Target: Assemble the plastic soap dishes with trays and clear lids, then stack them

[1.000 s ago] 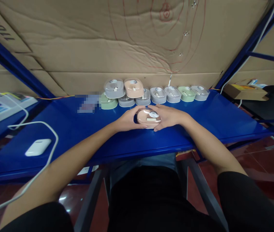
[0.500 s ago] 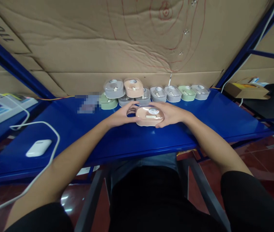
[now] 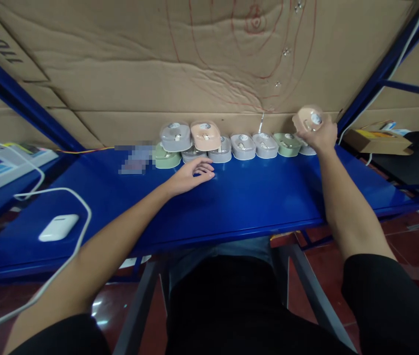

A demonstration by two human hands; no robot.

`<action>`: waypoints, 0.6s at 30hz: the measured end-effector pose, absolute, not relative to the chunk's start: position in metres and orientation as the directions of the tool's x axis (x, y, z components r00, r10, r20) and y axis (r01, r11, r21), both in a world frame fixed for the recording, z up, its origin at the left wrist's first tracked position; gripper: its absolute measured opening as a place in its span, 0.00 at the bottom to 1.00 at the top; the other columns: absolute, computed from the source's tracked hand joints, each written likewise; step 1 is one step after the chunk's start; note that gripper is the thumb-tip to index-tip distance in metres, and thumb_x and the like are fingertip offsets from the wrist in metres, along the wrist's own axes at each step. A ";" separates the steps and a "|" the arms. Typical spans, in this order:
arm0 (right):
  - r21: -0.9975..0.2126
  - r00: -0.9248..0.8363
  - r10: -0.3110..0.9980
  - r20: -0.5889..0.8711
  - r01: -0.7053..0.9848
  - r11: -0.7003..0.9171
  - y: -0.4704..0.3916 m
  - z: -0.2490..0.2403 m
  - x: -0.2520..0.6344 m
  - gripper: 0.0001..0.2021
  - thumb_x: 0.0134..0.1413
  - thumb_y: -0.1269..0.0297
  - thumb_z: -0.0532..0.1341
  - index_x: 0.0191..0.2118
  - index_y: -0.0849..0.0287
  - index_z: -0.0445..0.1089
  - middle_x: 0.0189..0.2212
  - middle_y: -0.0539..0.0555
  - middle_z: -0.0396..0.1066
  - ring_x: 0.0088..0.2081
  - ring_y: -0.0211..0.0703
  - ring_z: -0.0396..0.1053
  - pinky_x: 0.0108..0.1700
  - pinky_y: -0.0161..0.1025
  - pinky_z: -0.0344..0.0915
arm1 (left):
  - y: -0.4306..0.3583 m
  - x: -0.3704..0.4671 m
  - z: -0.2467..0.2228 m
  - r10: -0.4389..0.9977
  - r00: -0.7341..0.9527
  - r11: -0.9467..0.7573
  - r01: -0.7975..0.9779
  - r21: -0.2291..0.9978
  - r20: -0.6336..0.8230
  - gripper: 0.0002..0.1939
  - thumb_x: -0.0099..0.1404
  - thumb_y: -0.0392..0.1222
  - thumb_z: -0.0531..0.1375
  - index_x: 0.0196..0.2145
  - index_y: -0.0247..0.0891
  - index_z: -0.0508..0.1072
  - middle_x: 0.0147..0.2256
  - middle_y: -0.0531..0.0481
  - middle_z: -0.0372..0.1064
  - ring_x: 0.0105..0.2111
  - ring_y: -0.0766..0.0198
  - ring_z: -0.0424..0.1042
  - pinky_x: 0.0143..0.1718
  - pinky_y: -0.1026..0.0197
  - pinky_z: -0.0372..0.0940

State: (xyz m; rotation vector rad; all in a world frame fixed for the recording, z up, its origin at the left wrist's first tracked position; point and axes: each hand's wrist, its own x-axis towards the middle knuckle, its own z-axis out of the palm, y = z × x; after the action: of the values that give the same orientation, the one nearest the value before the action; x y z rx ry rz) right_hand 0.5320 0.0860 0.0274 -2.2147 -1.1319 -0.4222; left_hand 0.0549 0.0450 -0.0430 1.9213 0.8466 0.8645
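Note:
My right hand (image 3: 322, 134) grips a peach plastic box with a clear lid (image 3: 305, 117), holding it tilted above the right end of a row of like boxes. Below it are a green box (image 3: 288, 144) and a grey box (image 3: 308, 150), the latter partly hidden by my hand. My left hand (image 3: 193, 175) is open and holds nothing, its fingers loosely curved just in front of the row. Behind it, a grey box (image 3: 175, 137) and another peach box (image 3: 205, 135) sit stacked on lower boxes. Each lid bears a round white sticker.
The boxes stand on a blue table (image 3: 261, 197) against a cardboard wall (image 3: 120, 64). A white earbud case (image 3: 58, 228) and a white cable (image 3: 88, 217) lie at the left. On the right are a blue frame post (image 3: 375, 64) and a small cardboard box (image 3: 377, 141).
My right hand has carried the peach box from the table's middle to above the row's right end. My left hand has let go of it and stays about where it was.

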 end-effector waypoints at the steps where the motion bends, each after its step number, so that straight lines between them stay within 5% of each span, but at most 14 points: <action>1: -0.393 0.595 0.640 0.487 0.803 -0.447 0.088 0.022 0.533 0.48 0.54 0.46 0.82 0.74 0.59 0.68 0.63 0.75 0.76 0.60 0.56 0.76 0.54 0.48 0.67 | 0.045 0.055 -0.043 0.808 0.537 -0.422 0.237 0.875 0.245 0.29 0.66 0.51 0.74 0.60 0.39 0.76 0.55 0.37 0.81 0.53 0.50 0.82 0.61 0.41 0.76; 12: -0.491 0.612 0.641 0.462 0.779 -0.390 0.099 0.007 0.529 0.48 0.56 0.52 0.81 0.74 0.71 0.67 0.65 0.86 0.71 0.67 0.63 0.74 0.60 0.54 0.65 | 0.043 0.057 -0.041 0.779 0.571 -0.524 0.364 0.770 0.260 0.32 0.65 0.55 0.74 0.61 0.39 0.77 0.56 0.36 0.81 0.57 0.44 0.82 0.64 0.36 0.74; 15: -0.497 0.616 0.575 0.539 0.783 -0.373 0.101 0.009 0.530 0.49 0.56 0.52 0.80 0.75 0.73 0.65 0.66 0.88 0.70 0.69 0.66 0.71 0.64 0.57 0.65 | 0.043 0.056 -0.040 0.764 0.587 -0.546 0.367 0.753 0.268 0.31 0.66 0.56 0.73 0.61 0.40 0.77 0.56 0.36 0.82 0.57 0.44 0.82 0.64 0.37 0.74; 18: -0.436 0.485 0.517 0.705 0.872 -0.223 0.095 0.018 0.516 0.38 0.63 0.53 0.75 0.71 0.68 0.69 0.69 0.81 0.68 0.72 0.66 0.66 0.71 0.60 0.60 | 0.043 0.056 -0.040 0.759 0.589 -0.560 0.373 0.740 0.277 0.31 0.67 0.56 0.73 0.61 0.40 0.77 0.57 0.36 0.82 0.56 0.45 0.82 0.64 0.37 0.74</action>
State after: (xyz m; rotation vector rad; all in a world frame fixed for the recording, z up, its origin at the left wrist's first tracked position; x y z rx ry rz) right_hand 0.5160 0.0946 0.0182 -1.8877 -1.1559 -0.5310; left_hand 0.0562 0.0431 -0.0404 2.1811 0.8947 0.7853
